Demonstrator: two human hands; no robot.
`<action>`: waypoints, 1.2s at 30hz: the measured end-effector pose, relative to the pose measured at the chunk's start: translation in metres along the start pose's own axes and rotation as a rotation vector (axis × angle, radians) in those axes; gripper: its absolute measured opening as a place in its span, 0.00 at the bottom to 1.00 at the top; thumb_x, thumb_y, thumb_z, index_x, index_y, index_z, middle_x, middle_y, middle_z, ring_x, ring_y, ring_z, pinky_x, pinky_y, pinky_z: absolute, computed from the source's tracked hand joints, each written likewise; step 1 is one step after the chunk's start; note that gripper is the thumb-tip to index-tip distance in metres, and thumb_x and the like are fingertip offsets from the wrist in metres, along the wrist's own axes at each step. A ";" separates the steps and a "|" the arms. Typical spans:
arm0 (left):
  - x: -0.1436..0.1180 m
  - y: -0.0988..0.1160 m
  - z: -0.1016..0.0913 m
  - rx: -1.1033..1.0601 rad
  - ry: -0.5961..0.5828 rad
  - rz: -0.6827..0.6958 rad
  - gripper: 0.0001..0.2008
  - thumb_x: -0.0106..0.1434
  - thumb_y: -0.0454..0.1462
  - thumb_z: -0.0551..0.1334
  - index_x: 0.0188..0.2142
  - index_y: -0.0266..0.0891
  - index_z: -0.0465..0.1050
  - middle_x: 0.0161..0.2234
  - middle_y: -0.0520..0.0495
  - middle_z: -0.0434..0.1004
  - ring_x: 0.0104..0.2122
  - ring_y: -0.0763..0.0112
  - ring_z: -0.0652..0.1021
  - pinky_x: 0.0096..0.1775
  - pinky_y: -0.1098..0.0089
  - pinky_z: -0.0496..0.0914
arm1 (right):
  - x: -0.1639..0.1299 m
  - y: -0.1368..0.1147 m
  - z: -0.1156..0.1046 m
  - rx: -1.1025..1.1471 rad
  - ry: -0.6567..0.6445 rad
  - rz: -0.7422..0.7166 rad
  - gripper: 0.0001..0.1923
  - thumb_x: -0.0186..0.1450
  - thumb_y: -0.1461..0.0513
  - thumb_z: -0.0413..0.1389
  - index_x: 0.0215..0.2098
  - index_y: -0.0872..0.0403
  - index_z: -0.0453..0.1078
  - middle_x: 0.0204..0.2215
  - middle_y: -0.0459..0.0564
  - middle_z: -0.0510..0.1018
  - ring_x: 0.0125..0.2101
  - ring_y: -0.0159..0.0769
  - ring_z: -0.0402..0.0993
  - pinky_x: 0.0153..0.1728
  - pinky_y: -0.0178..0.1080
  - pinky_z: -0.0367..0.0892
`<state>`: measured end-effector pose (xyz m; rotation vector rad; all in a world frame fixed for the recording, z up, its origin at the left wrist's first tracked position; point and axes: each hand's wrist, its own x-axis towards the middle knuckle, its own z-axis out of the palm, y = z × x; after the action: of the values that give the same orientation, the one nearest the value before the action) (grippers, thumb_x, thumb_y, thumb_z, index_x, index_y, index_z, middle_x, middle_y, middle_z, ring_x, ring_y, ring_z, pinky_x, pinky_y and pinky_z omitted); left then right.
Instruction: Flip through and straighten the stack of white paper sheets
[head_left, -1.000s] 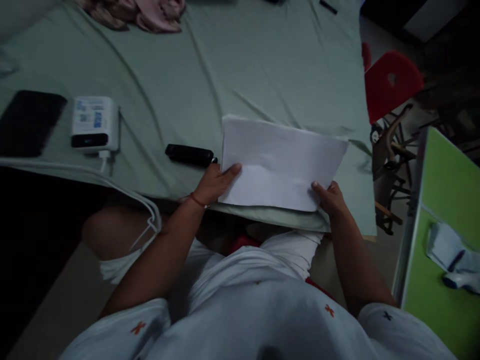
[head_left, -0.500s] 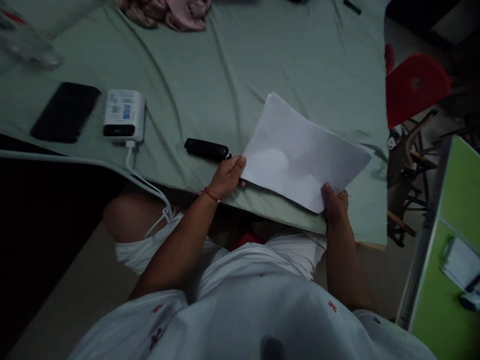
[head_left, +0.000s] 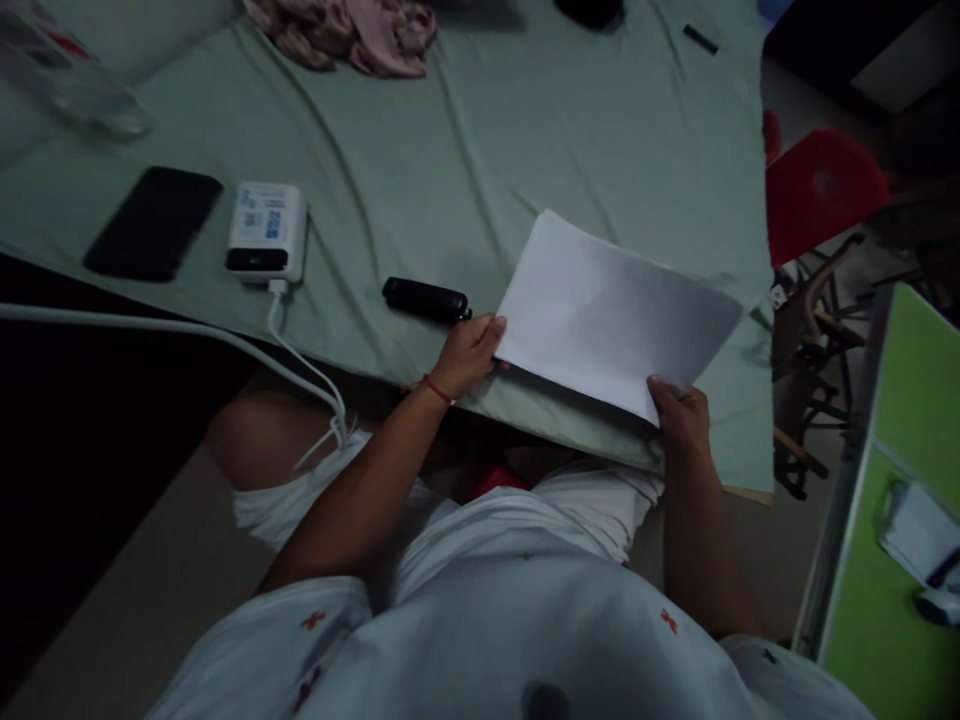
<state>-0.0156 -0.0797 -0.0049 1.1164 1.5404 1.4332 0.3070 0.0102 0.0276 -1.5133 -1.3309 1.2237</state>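
— What's the room like?
— Dim. A pale green sheet (head_left: 465,150) covers the big table, creased in long folds.
— And beside it?
— A red plastic chair (head_left: 821,190) at the far right, dark wooden chair legs (head_left: 806,330) below it, then a bright green desk (head_left: 900,440) along the right edge.
— The floor?
— Plain beige floor (head_left: 127,600), running into black shadow at the left.

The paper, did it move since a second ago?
Yes. The white paper turned from lying square to the table edge to slanting, far left corner swung away. Both hands kept hold: left hand at its left corner, right hand at its near corner. The black stick stayed beside it.
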 end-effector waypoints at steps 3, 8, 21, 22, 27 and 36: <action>-0.006 0.000 -0.003 0.063 0.113 -0.003 0.15 0.72 0.47 0.61 0.32 0.42 0.72 0.18 0.56 0.70 0.17 0.73 0.68 0.23 0.72 0.63 | 0.003 -0.006 0.001 0.025 -0.044 0.025 0.26 0.48 0.44 0.72 0.23 0.50 0.64 0.15 0.38 0.63 0.15 0.27 0.57 0.12 0.34 0.51; -0.032 0.002 -0.020 0.347 0.431 0.020 0.08 0.71 0.41 0.59 0.41 0.41 0.75 0.24 0.54 0.78 0.23 0.70 0.76 0.34 0.70 0.70 | 0.018 -0.016 0.011 0.005 -0.106 0.024 0.26 0.48 0.47 0.73 0.21 0.49 0.62 0.14 0.37 0.60 0.14 0.26 0.53 0.10 0.33 0.50; -0.025 -0.017 -0.048 0.853 0.403 0.177 0.27 0.71 0.36 0.56 0.67 0.43 0.72 0.74 0.41 0.65 0.75 0.55 0.61 0.73 0.50 0.50 | 0.043 -0.012 0.062 -0.032 -0.191 -0.024 0.16 0.55 0.51 0.66 0.24 0.51 0.67 0.13 0.38 0.63 0.13 0.27 0.57 0.11 0.34 0.54; -0.026 -0.017 -0.047 0.858 0.379 0.177 0.27 0.71 0.35 0.56 0.68 0.45 0.71 0.74 0.42 0.65 0.75 0.56 0.61 0.74 0.50 0.49 | 0.043 -0.010 0.063 -0.035 -0.182 -0.029 0.16 0.55 0.51 0.65 0.23 0.50 0.66 0.13 0.38 0.63 0.13 0.27 0.56 0.11 0.34 0.54; -0.033 -0.017 -0.050 0.887 0.316 0.211 0.32 0.68 0.30 0.53 0.69 0.46 0.70 0.72 0.44 0.68 0.75 0.62 0.63 0.74 0.54 0.48 | 0.042 -0.007 0.064 -0.050 -0.191 -0.038 0.16 0.56 0.51 0.65 0.24 0.50 0.66 0.12 0.38 0.63 0.12 0.28 0.56 0.11 0.34 0.52; -0.034 -0.021 -0.050 0.860 0.351 0.239 0.32 0.63 0.28 0.55 0.65 0.45 0.76 0.67 0.45 0.76 0.71 0.61 0.70 0.73 0.52 0.57 | 0.038 -0.005 0.066 -0.013 -0.253 -0.043 0.17 0.60 0.52 0.65 0.22 0.50 0.66 0.13 0.41 0.64 0.15 0.29 0.56 0.14 0.35 0.49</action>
<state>-0.0524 -0.1293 -0.0222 1.6337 2.4664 1.1535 0.2419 0.0458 0.0099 -1.3646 -1.5287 1.4169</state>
